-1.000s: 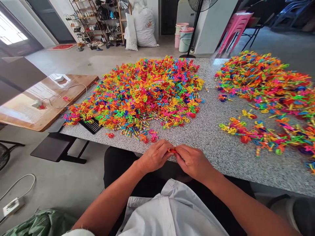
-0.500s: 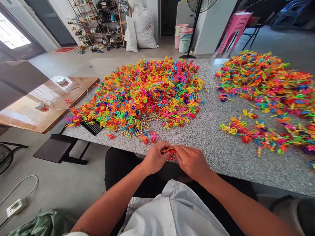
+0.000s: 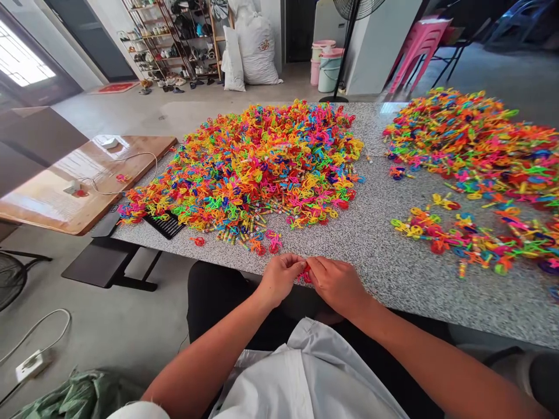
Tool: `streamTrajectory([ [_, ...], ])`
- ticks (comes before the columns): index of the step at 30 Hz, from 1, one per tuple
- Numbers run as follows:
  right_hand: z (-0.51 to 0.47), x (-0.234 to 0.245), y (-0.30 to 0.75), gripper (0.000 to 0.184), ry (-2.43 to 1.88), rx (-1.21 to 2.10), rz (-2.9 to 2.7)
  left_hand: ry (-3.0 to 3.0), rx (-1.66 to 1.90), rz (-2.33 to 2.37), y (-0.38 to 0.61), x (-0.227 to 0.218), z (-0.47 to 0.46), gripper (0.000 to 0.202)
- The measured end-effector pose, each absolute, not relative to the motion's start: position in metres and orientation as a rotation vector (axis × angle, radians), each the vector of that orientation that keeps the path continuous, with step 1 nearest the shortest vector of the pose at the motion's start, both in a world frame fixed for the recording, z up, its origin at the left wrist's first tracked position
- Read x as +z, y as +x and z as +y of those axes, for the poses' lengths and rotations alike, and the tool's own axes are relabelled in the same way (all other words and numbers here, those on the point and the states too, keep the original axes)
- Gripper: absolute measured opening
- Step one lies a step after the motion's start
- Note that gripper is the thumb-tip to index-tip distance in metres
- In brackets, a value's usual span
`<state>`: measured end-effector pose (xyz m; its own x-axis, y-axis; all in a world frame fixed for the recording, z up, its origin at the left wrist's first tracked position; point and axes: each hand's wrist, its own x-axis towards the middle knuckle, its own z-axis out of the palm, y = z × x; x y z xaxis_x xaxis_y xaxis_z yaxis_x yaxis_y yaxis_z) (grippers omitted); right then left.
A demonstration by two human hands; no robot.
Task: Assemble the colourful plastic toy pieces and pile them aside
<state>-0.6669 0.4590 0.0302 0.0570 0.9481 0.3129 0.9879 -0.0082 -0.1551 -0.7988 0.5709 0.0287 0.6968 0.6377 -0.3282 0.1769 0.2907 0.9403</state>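
Note:
My left hand [image 3: 279,280] and my right hand [image 3: 339,285] meet at the front edge of the speckled grey table [image 3: 362,238]. Thumb and fingers of each are pinched together around a small red-and-pink plastic piece [image 3: 305,276], mostly hidden by the fingers. Just beyond them lie a pink looped piece [image 3: 274,240] and a red round piece [image 3: 199,241]. Short striped tubes [image 3: 231,234] are scattered at the near edge of a large heap of colourful plastic pieces [image 3: 262,169].
A second colourful heap [image 3: 471,134] covers the table's right side, with loose pieces trailing toward me. A black slotted tray [image 3: 166,224] sits under the left heap's edge. To the left stands a wooden board [image 3: 87,180] with a cable. A fan stand [image 3: 345,52] rises behind the table.
My left fingers have closed further over the small piece, so less of its red and yellow part shows. Both hands stay together at the table edge. The heaps look the same.

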Motion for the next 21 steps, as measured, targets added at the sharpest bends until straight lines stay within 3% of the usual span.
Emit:
streamTrajectory([
  [5, 0.459, 0.029, -0.670, 0.018, -2.081, -0.173, -1.974, 1.488, 0.334, 0.823, -0.793, 0.019, 0.566, 0.014],
  [9, 0.458, 0.026, -0.660, 0.017, -2.142, -0.049, -1.897, 1.694, 0.334, 0.747, -0.796, 0.011, 0.579, 0.016],
  [13, 0.443, 0.013, -0.587, 0.016, -2.408, 0.009, -1.325, 2.114, 0.631, 0.951, -0.814, 0.007, 0.618, 0.024],
  [16, 0.419, -0.005, -0.498, 0.014, -2.458, -0.040, -0.802, 2.457, 0.494, 1.156, -0.824, 0.005, 0.642, 0.027],
  [18, 0.407, -0.016, -0.453, 0.013, -2.370, -0.261, -0.508, 2.573, 0.361, 1.206, -0.824, 0.003, 0.648, 0.035],
  [21, 0.415, -0.020, -0.443, 0.013, -2.182, -0.633, -0.526, 2.679, 0.288, 1.157, -0.815, 0.000, 0.645, 0.030],
])
